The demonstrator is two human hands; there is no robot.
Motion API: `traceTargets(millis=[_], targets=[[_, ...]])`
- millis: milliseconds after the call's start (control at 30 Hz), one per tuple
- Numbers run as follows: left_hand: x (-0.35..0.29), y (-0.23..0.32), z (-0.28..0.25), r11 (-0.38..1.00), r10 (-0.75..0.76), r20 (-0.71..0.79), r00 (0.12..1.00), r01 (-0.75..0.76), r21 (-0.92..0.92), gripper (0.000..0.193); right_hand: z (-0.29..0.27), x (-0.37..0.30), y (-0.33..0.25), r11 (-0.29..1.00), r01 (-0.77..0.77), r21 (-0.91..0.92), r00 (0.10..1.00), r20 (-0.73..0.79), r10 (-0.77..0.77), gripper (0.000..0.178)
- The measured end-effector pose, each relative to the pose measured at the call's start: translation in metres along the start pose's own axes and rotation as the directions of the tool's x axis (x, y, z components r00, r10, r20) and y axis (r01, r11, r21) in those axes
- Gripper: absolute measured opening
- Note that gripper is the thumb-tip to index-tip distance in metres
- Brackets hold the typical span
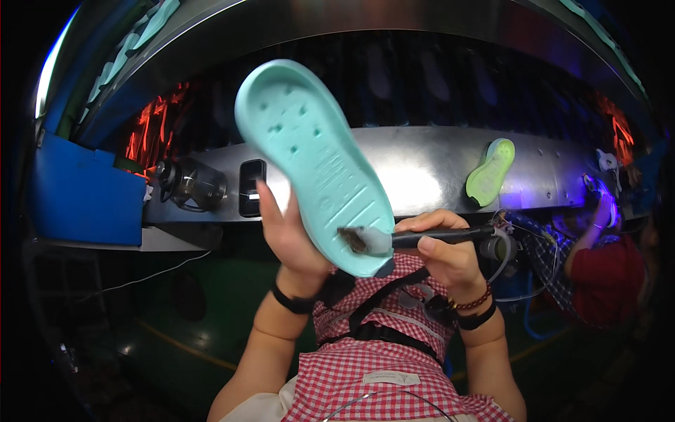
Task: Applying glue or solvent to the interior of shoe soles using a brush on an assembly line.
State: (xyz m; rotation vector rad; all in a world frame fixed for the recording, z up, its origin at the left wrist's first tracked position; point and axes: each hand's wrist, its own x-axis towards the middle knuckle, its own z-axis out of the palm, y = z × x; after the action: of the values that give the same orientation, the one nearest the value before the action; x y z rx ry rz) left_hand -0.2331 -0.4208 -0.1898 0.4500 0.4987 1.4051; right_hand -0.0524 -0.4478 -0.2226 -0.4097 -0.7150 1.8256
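Observation:
A turquoise shoe sole [330, 165] is held up at a slant over the near side of the metal bench, its recessed face with small holes and raised bars toward me. My left hand [294, 235] grips its left edge, the thumb side showing and the other fingers hidden behind it. In my right hand [450, 253] is a brush [439, 238] with a black handle, gripped between thumb and fingers. Its dark bristles touch the sole's lower end, and a pale tube seems to run from the back of the handle.
On the metal bench [415, 165] lie a yellow-green sole [491, 176], a black phone-like object [253, 188] and a clear jar-like container [193, 184]. A blue panel [84, 190] stands left. Orange-red strips [156, 126] hang behind. A co-worker in red [608, 278] works at right.

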Motion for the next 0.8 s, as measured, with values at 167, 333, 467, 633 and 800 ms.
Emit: traceTargets(millis=[167,333,467,633,800], targets=[[-0.010,-0.023,-0.007,0.966,-0.038,0.159,0.987,0.077,-0.249,0.076,0.011,-0.006,0.007,0.927,0.054,-0.372,0.997,-0.028,-0.069,0.017],[-0.001,-0.019,-0.017,0.984,-0.105,0.156,0.982,0.126,-0.129,0.071,0.015,-0.001,-0.008,0.889,0.097,-0.448,0.995,0.033,-0.092,0.018],[0.000,-0.016,-0.014,0.967,-0.122,0.139,0.983,0.149,-0.205,0.069,0.021,0.007,-0.017,0.739,0.264,-0.620,0.944,0.325,-0.065,0.018],[0.001,-0.011,-0.018,0.994,-0.099,0.163,0.982,0.106,-0.035,0.071,0.021,0.011,-0.025,0.850,-0.011,-0.527,1.000,-0.031,-0.007,0.021],[0.005,-0.009,-0.024,0.995,-0.085,0.151,0.985,0.077,0.058,0.074,0.018,0.018,-0.029,0.791,0.237,-0.565,0.955,0.287,-0.081,0.021]])
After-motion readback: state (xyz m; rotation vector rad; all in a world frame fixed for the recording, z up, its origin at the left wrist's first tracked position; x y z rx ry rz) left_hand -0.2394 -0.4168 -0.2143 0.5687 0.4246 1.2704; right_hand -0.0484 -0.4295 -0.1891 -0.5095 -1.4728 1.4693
